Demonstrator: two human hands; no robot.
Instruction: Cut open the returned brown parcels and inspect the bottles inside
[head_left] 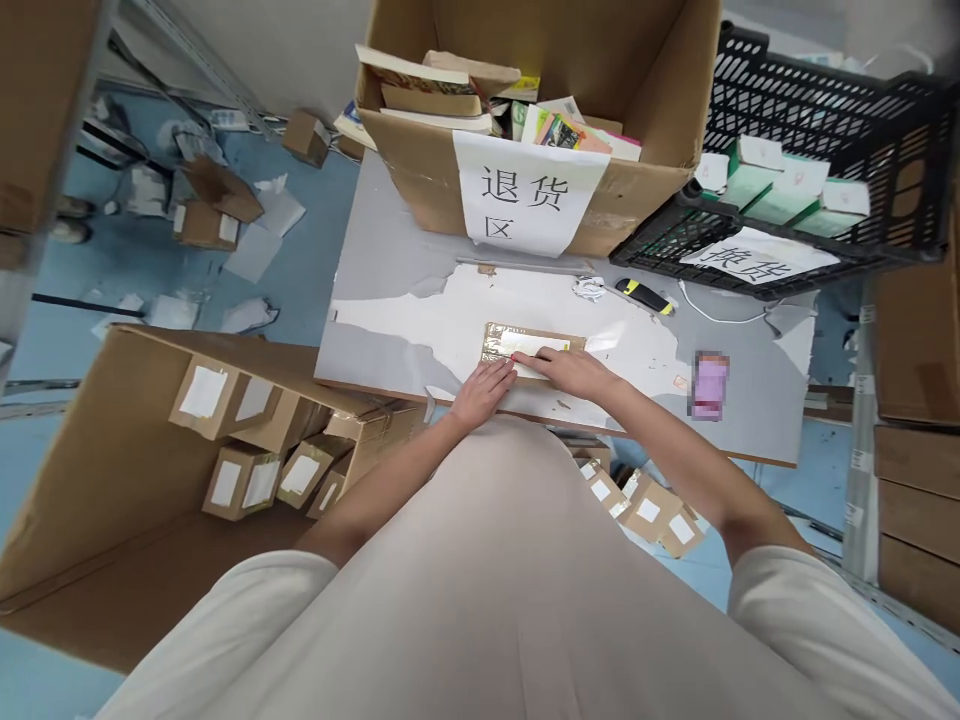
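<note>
A small brown cardboard parcel (492,342) with shiny tape and a white label lies near the front edge of the table. My left hand (484,393) rests at the parcel's near left corner, its fingers stretched out flat. My right hand (574,372) reaches over the parcel from the right, fingers extended leftward across the label. A tiny red spot shows where the fingertips of both hands come close together; I cannot make out what it is. Part of the parcel is hidden under the hands. Beyond it lies a black and yellow box cutter (645,296).
At the back of the table (375,335) stand a large carton (420,190) of books and a black crate (825,130) of boxes. A blurred pink item (709,385) lies right. A big open carton (150,430) at lower left holds several labelled parcels; more parcels (649,510) sit below.
</note>
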